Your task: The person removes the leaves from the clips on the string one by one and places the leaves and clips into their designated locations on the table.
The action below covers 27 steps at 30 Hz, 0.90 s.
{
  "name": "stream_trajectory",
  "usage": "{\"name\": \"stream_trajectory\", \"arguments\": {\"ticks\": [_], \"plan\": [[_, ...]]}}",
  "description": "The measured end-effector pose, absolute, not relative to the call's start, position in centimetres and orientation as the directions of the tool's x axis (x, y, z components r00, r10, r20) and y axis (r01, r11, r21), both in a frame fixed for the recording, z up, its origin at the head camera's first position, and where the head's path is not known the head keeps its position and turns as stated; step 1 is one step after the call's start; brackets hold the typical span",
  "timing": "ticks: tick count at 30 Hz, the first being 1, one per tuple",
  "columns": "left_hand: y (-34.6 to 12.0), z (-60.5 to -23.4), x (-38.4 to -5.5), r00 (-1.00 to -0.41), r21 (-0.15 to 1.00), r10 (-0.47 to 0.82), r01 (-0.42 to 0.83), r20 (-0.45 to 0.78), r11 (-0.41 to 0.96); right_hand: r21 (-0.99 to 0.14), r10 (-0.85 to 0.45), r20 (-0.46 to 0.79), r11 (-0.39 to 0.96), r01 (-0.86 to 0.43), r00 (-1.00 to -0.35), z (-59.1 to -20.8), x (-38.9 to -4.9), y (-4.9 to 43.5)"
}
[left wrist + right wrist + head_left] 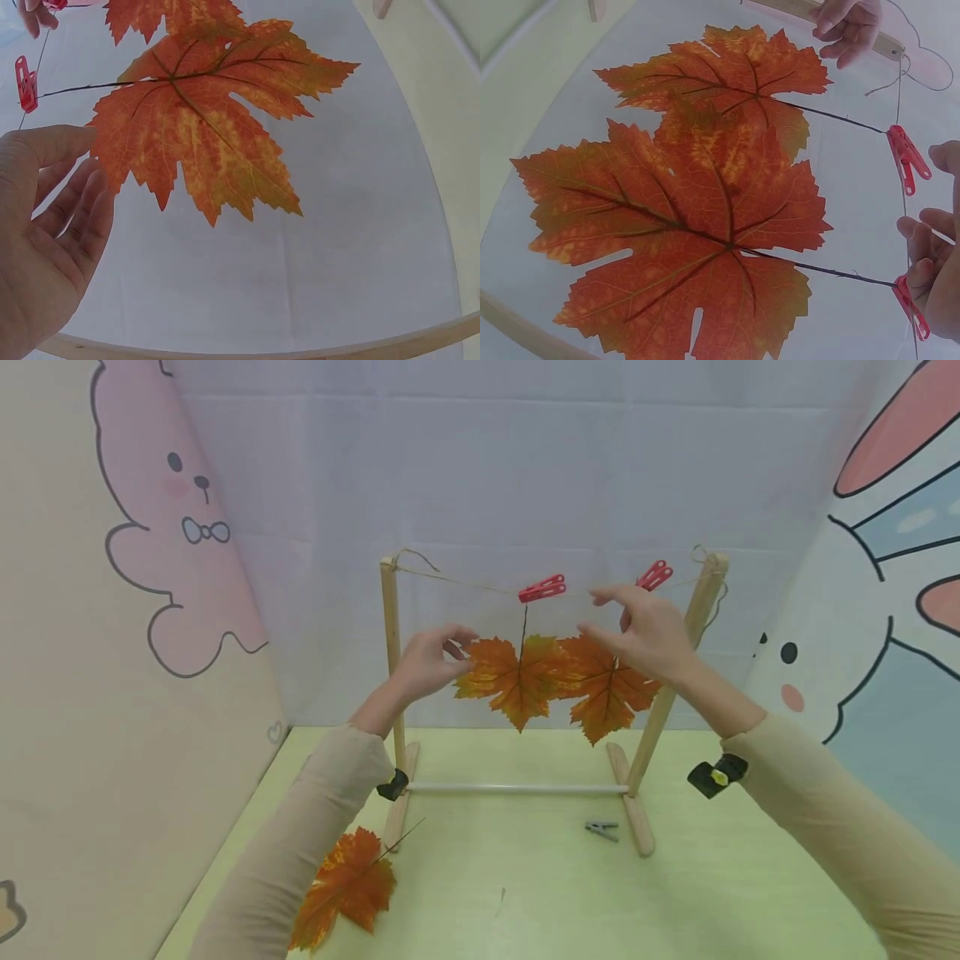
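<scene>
Two orange artificial maple leaves hang by their stems from a string, each under a red clothespin. My left hand [435, 662] is at the outer edge of the left leaf [202, 127], fingers loosely bent and fingertips by its margin; whether they touch is hard to tell. The left clothespin [542, 587] sits on the string above. My right hand [648, 631] is raised before the right leaf [690, 232], thumb and forefinger apart with nothing between them. Its other fingers are beside the right clothespin [910, 307], partly hidden there. The two leaves overlap in the middle.
The string [465, 582] is tied between two wooden posts, with a white bar [517, 789] joining their feet. A third maple leaf [348, 885] lies on the table at front left, partly behind my left sleeve. A grey clothespin [602, 830] lies near the right foot.
</scene>
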<state>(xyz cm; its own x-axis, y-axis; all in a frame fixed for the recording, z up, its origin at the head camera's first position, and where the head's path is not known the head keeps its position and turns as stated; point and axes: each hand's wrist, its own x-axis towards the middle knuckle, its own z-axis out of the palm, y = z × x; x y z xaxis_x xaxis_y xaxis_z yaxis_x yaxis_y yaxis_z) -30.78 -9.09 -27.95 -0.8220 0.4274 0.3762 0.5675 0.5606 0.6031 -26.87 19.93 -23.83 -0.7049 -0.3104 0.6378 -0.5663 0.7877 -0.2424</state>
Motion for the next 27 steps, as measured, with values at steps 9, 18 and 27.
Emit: {"name": "stream_trajectory", "arguments": {"ticks": [9, 18, 27], "plan": [[-7.5, -27.4, -31.3, -0.832, 0.621, 0.36, 0.554, 0.422, 0.555, -0.254, -0.309, 0.637, 0.78, -0.571, -0.706, -22.9, -27.4, 18.8], [-6.0, -26.8, -31.6, -0.836, 0.645, 0.305, 0.547, 0.456, 0.534, -0.254, -0.313, 0.617, 0.789, -0.56, -0.722, -22.3, -28.0, 17.7], [-4.6, -26.9, -32.1, -0.827, 0.644, 0.309, 0.56, 0.47, 0.521, -0.344, -0.258, 0.552, 0.796, -0.498, -0.793, -21.9, -29.0, 17.5]]}}
